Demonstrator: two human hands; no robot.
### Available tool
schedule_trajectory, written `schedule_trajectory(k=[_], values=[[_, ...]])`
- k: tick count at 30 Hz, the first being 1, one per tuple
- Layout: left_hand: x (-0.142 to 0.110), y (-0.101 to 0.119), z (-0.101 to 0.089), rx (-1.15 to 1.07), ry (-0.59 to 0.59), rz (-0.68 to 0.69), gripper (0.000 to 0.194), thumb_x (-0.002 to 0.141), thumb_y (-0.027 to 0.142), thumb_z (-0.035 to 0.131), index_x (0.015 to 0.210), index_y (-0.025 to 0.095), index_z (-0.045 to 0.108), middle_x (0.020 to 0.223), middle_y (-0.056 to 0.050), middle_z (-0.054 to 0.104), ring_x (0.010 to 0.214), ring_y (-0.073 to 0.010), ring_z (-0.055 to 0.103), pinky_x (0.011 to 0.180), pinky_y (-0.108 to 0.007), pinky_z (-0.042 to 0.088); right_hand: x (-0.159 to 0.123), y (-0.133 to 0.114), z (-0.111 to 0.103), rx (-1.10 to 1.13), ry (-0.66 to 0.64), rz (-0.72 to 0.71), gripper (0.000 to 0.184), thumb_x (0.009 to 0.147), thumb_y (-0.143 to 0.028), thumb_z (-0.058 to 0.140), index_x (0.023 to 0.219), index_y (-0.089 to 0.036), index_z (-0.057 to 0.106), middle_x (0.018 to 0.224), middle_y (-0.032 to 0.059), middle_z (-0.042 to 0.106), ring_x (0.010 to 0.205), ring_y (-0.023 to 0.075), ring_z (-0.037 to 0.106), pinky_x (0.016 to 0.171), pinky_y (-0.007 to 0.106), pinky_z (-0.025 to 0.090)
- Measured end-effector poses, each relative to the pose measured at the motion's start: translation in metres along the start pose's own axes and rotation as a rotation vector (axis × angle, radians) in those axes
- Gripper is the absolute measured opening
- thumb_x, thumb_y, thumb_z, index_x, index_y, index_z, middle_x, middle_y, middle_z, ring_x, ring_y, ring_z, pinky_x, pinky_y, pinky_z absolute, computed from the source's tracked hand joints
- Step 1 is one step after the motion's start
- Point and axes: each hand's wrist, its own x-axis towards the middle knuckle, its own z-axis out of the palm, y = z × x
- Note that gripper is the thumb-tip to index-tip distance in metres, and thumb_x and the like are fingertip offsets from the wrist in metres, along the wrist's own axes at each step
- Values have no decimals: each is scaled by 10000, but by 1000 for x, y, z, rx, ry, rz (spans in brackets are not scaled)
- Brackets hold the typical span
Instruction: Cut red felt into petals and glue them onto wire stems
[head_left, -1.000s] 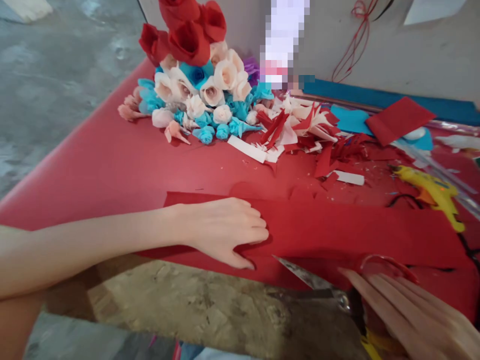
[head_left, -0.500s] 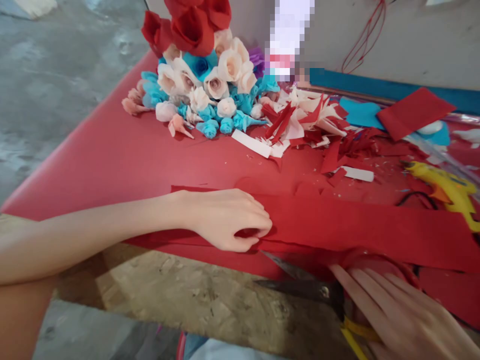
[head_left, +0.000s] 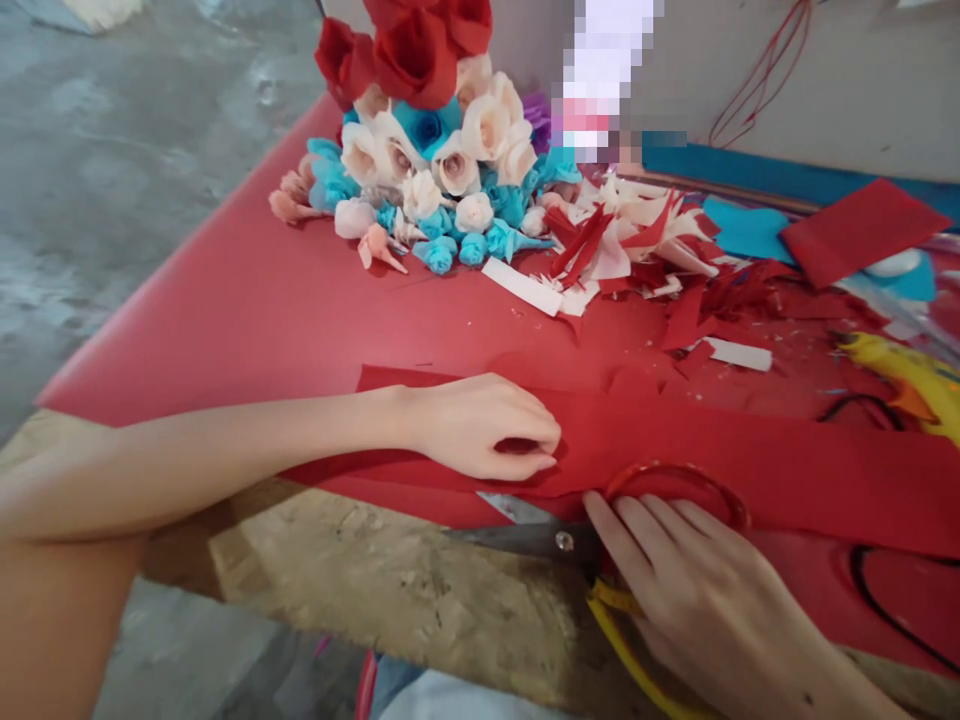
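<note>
A long strip of red crepe paper (head_left: pixel 810 470) lies along the near edge of the table. My left hand (head_left: pixel 487 430) rests on it, fingers curled with thumb and fingertips closed on the paper. In my right hand (head_left: pixel 697 580) is a pair of scissors (head_left: pixel 525 538), gripped by its handles, one reddish and one wrapped in yellow. The blades are apart at the paper's near edge, just below my left hand, pointing left. One blade is partly under the red paper, the other shows over the table edge.
Paper flowers (head_left: pixel 435 160) in red, cream and blue are heaped at the back. Beside them lie paper scraps (head_left: pixel 615 240) and a folded red sheet (head_left: pixel 862 232). A yellow glue gun (head_left: pixel 900 375) and a black cord (head_left: pixel 862 590) are at the right.
My right hand has moved left with the scissors along the paper's near edge, closer to my left hand. My left hand keeps its hold on the paper. The view has shifted slightly.
</note>
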Motion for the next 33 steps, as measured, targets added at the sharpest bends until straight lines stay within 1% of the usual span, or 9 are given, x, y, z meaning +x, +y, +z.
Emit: schedule_trajectory(k=[2,5,9,13,20,26,33], values=[[-1,0,0,-18,10,-4,227,864,220,386,697,168,531,656,-23,560,638,-121,499,620,-226,387,8,-1,1,2,2,-27,440,661,-51,353,1015,-40,614,723,110,633,608,218,576,564,335,445],[-1,0,0,-41,32,-10,221,864,210,389,697,163,527,650,-22,558,629,-118,492,614,-223,387,19,-4,2,-9,42,-40,435,664,-28,335,993,-54,618,706,90,629,613,204,575,589,319,436],[-1,-2,0,-46,57,-13,231,865,214,393,672,162,508,636,-19,552,608,-116,482,596,-227,379,27,-6,4,-20,75,-47,418,657,-58,347,985,-63,606,685,79,629,597,197,568,588,311,414],[-2,-4,1,-39,56,5,230,866,216,386,679,164,510,643,-17,559,622,-115,494,604,-224,381,28,-4,6,-1,65,-47,420,662,-63,348,1025,-56,559,724,86,645,631,197,575,627,317,407],[-2,-4,2,-10,47,14,238,871,230,376,689,166,516,658,-21,574,644,-119,511,613,-223,376,28,-4,5,36,50,-28,397,666,-52,358,1044,-48,479,745,88,643,644,197,584,635,312,383],[-2,-5,3,17,41,21,238,873,236,372,706,165,525,679,-26,586,658,-125,517,618,-226,380,35,-7,7,53,23,-28,408,664,-58,392,1066,-41,456,761,82,625,656,196,581,636,307,384],[-1,-4,2,33,49,36,238,877,211,368,697,164,517,689,-29,600,651,-125,517,620,-232,371,31,-3,4,64,46,-76,359,654,-6,335,982,-44,476,659,61,594,544,175,553,537,290,371]])
